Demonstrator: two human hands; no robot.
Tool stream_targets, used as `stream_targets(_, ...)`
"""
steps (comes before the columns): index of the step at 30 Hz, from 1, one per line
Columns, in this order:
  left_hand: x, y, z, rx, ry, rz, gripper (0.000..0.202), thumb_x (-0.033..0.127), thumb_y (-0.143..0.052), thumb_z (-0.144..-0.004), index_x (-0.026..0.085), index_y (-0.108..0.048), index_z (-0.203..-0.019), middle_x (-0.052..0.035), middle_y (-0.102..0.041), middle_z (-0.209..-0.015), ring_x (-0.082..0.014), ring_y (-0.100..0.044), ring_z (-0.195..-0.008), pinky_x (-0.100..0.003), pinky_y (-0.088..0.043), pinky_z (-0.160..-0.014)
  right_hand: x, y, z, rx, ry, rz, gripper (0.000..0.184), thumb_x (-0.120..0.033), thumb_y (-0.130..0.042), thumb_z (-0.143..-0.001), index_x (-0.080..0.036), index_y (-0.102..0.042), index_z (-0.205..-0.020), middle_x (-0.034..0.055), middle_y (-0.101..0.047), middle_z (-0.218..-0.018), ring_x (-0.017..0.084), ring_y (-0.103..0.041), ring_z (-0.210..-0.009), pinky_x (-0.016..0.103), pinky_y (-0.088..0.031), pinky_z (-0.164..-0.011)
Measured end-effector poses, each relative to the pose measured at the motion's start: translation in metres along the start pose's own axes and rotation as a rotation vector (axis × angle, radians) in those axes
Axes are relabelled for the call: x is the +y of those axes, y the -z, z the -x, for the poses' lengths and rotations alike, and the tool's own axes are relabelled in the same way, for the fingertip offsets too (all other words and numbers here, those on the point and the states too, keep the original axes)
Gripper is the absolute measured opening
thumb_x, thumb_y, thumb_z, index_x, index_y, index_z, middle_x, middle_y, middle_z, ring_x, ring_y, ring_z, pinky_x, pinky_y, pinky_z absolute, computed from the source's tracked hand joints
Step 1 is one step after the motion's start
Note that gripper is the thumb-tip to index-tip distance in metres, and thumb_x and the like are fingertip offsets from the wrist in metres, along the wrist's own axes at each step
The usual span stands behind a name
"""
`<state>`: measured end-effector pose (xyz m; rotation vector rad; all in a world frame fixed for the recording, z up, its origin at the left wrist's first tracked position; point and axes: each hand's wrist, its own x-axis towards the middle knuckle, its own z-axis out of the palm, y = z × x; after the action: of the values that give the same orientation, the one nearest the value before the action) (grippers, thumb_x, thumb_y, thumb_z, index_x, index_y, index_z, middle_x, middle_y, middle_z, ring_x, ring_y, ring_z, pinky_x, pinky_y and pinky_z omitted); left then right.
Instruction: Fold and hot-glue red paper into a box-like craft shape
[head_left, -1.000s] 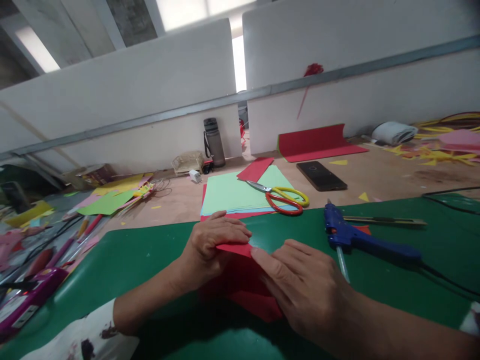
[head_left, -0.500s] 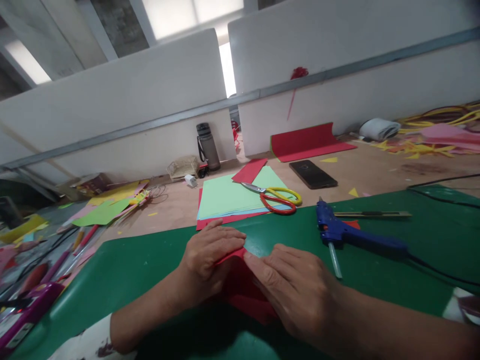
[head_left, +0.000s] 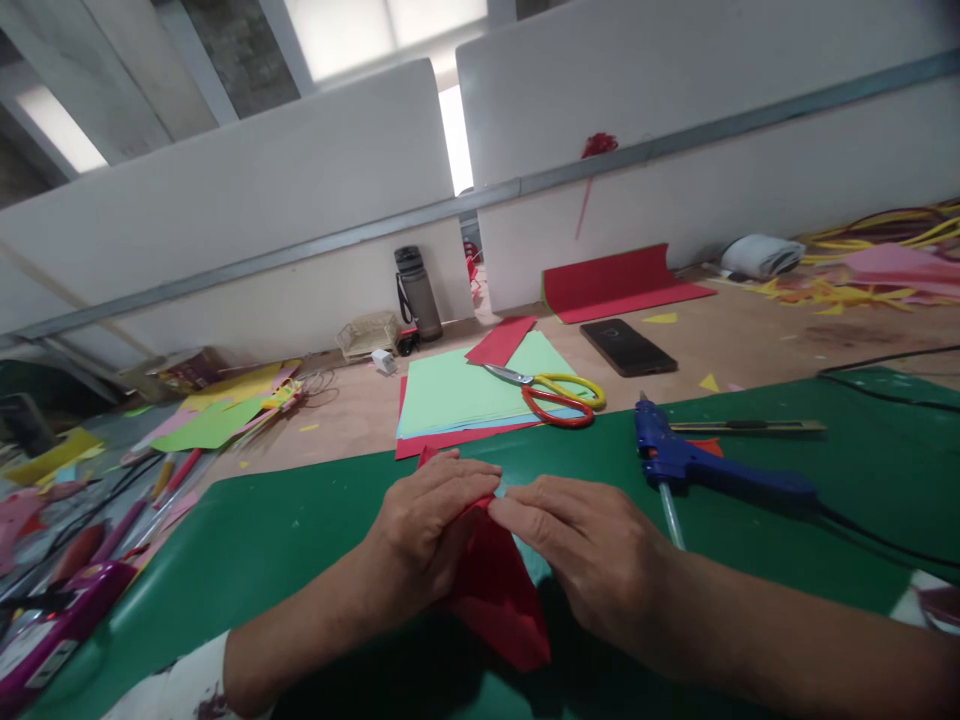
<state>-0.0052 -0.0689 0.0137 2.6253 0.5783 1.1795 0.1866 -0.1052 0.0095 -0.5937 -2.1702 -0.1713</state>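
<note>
A piece of red paper (head_left: 501, 600) is held in front of me over the green mat (head_left: 300, 520), its top edge bent between my hands. My left hand (head_left: 431, 520) wraps over the paper's upper left side, fingers closed on it. At the upper right edge, my right hand (head_left: 585, 540) pinches the same paper between thumb and fingers. The lower corner of the paper hangs down toward me. Part of the sheet is hidden behind the left hand, with a small red tip showing above it.
Scissors (head_left: 559, 400) lie on stacked coloured paper (head_left: 450, 395) ahead. To the right are a blue glue gun (head_left: 720, 475), a utility knife (head_left: 750, 427) and a phone (head_left: 628, 347). A grey bottle (head_left: 420, 295) stands by the white panel. Pens and scraps crowd the left side.
My right hand has moved up slightly and its fingers have drawn together at the paper's top edge. More of the red sheet now shows below, between my hands.
</note>
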Motion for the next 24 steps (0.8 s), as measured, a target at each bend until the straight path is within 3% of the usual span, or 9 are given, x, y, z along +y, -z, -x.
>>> stream_targets(6, 0.006, 0.002, -0.003, -0.067, 0.099, 0.173, 0.030, 0.007, -0.044, -0.086, 0.017, -0.058, -0.111, -0.0100, -0.067, -0.105, -0.0188, -0.061, -0.100, -0.036, -0.047, -0.092, 0.011, 0.001, -0.004, -0.023, 0.049, -0.007, 0.024, -0.003, -0.038, -0.086, -0.012, -0.057, -0.097, 0.0078, -0.065, -0.082, 0.015, -0.057, -0.074, 0.028, -0.047, -0.066)
stream_targets(10, 0.012, 0.004, -0.007, -0.091, 0.135, 0.227, 0.030, 0.007, -0.041, -0.087, 0.015, -0.058, -0.110, -0.0104, -0.066, -0.105, -0.0179, -0.061, -0.100, -0.033, -0.048, -0.089, 0.014, 0.002, -0.005, -0.011, 0.050, 0.005, 0.020, -0.004, -0.042, -0.085, -0.013, -0.058, -0.094, 0.0070, -0.064, -0.080, 0.015, -0.053, -0.070, 0.027, -0.045, -0.063)
stream_targets(17, 0.016, 0.007, -0.005, -0.181, 0.258, 0.213, 0.030, 0.016, -0.041, -0.090, 0.020, -0.059, -0.113, -0.0067, -0.068, -0.102, -0.0162, -0.064, -0.089, -0.030, -0.048, -0.088, 0.011, 0.002, -0.007, -0.026, -0.023, -0.031, 0.023, -0.002, -0.039, -0.084, -0.015, -0.059, -0.088, 0.0058, -0.062, -0.075, 0.014, -0.052, -0.069, 0.026, -0.043, -0.062)
stream_targets(24, 0.025, 0.013, -0.015, -0.297, 0.343, 0.339, 0.032, 0.015, -0.039, -0.091, 0.021, -0.059, -0.116, -0.0042, -0.067, -0.106, -0.0153, -0.063, -0.092, -0.025, -0.046, -0.086, 0.009, 0.000, -0.006, -0.028, -0.107, -0.088, 0.020, -0.004, -0.042, -0.085, -0.014, -0.059, -0.080, 0.0057, -0.061, -0.074, 0.014, -0.053, -0.069, 0.026, -0.044, -0.062)
